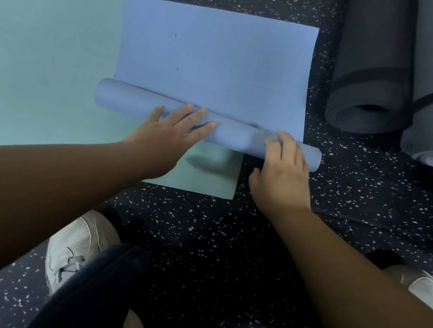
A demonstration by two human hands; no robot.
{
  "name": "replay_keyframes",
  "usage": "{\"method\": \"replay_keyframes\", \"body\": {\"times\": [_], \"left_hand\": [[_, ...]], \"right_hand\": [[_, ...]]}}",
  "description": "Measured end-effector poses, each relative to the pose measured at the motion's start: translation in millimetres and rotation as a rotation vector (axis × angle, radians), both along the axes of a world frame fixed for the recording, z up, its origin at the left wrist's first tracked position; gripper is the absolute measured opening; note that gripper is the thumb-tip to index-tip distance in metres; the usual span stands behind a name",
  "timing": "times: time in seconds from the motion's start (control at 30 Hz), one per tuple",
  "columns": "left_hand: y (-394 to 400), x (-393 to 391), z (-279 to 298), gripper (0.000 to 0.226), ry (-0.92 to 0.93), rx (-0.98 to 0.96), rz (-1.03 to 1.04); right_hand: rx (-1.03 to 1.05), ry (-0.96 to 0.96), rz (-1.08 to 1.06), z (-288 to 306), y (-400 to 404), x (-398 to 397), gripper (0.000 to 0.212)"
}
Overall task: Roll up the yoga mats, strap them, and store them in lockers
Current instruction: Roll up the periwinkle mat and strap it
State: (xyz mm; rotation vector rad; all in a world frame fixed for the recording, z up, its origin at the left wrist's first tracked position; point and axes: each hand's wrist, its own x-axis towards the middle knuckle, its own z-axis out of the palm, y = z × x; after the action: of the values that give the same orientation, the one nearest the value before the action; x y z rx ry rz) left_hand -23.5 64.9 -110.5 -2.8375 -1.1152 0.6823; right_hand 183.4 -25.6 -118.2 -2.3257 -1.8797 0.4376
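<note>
Left hand (pixel 175 128) lies flat w/ fingers straight, pressing on the rolled part of the blue mat (pixel 215 60), mid-frame. Right hand (pixel 284 169) sits on the roll's right end, fingers curled over the top of it, thumb down on the near side. I see the roll running from centre-left to centre-right, tilted a bit, right end nearer me and sticking out past the mat's edge onto the speckled floor (pixel 198 232). Rest of the blue mat lies flat toward the top of the frame. It overlaps a green mat (pixel 40 62) spread flat at left. Upper right: two dark rolled mats (pixel 373 75) side by side, each w/ a black strap round it. White shoes (pixel 75 246) at the bottom, left & right.
</note>
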Motion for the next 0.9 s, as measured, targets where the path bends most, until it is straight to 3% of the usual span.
{"method": "replay_keyframes", "body": {"times": [0.33,0.63,0.9], "left_hand": [[44,19,8,0.069,-0.011,-0.076,0.069],[6,-1,4,0.071,-0.181,-0.062,0.011],[-52,-10,17,0.063,-0.097,-0.358,0.13]], "right_hand": [[-0.114,0.027,-0.008,0,8,-9,0.056],[0.268,-0.004,0.052,-27,-37,-5,0.044],[0.363,0.016,0.239,-32,-74,0,0.034]]}}
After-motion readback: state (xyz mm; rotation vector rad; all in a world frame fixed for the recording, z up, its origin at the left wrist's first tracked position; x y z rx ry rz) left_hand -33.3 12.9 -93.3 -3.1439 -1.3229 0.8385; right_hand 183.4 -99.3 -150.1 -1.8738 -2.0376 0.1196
